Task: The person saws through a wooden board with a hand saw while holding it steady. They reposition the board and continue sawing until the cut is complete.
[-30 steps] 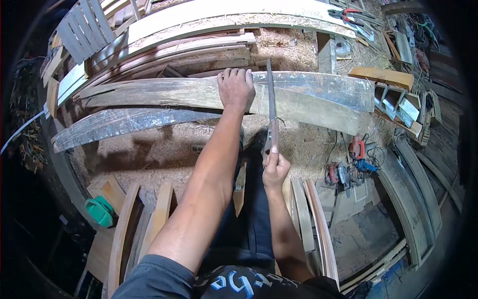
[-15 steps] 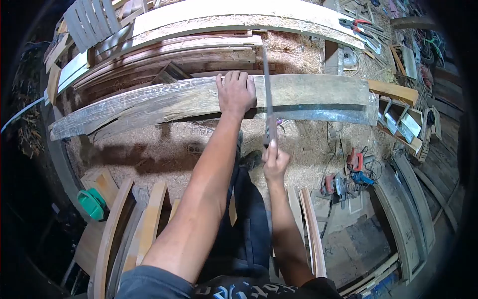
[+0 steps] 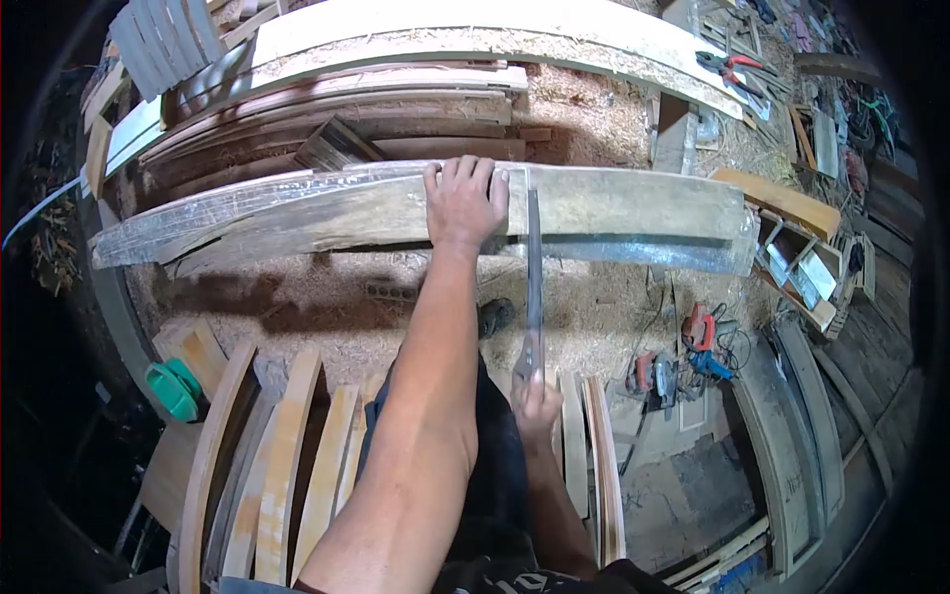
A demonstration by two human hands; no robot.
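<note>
A long weathered wooden board (image 3: 623, 203) lies crosswise before me, with clear plastic wrap on its left part and along its near right edge. My left hand (image 3: 463, 203) presses down on the middle of it, fingers hooked over the far edge. Just right of that hand, a handsaw (image 3: 535, 267) points away from me, its blade tip over the board. A thin cut line shows ahead of the tip. My right hand (image 3: 537, 404) is closed round the saw's handle, close to my body and lower than the board.
Beyond is a pale plank (image 3: 396, 45) strewn with shavings, with red-handled pliers (image 3: 734, 67) at its right. Red and blue power tools (image 3: 683, 361) with cords lie right. Curved timbers (image 3: 287, 465) stand near my legs. A green plastic object (image 3: 173, 391) sits left.
My right hand has drawn the saw back toward my body, so its tip has come from beyond the board to over it. My left hand stays on the board.
</note>
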